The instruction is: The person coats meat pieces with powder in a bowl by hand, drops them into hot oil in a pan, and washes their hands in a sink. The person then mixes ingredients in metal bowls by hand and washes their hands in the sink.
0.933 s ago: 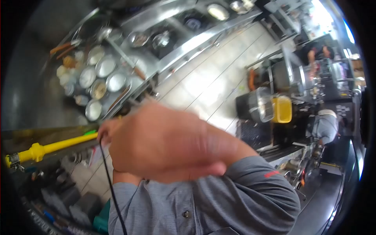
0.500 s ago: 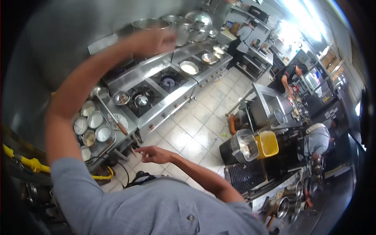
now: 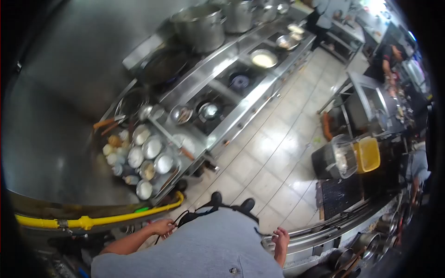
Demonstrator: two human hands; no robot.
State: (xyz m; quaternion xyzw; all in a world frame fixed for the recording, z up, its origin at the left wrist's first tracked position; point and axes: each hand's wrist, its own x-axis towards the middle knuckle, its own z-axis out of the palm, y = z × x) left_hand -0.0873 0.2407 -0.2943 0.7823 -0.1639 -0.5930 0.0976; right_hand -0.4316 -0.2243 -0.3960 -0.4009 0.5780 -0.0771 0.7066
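My left hand [image 3: 163, 227] is low at my left side with its fingers curled round a thin black cord [image 3: 181, 217] by my waist. My right hand [image 3: 281, 236] hangs at my right side, empty, its fingers loosely bent and apart. Just beyond that hand runs a metal rail [image 3: 306, 238]. Both hands are well away from the stove [image 3: 218, 118], where a small pan [image 3: 181, 115] of food and a pan of pale liquid [image 3: 263, 59] stand. A ladle [image 3: 145, 111] lies beside several white-filled containers [image 3: 152, 147] on the side counter.
Large stockpots [image 3: 198, 28] stand along the back of the stove. A yellow gas pipe [image 3: 85, 223] runs low on the left. To the right are a grey bin [image 3: 342, 160], a yellow bucket [image 3: 369, 155] and stacked pots [image 3: 368, 243]. Co-workers [image 3: 394, 58] stand at far counters.
My raised left arm has come down from over the stove to my waist. My right hand has drawn back to my right side. The view has tilted and shifted left.
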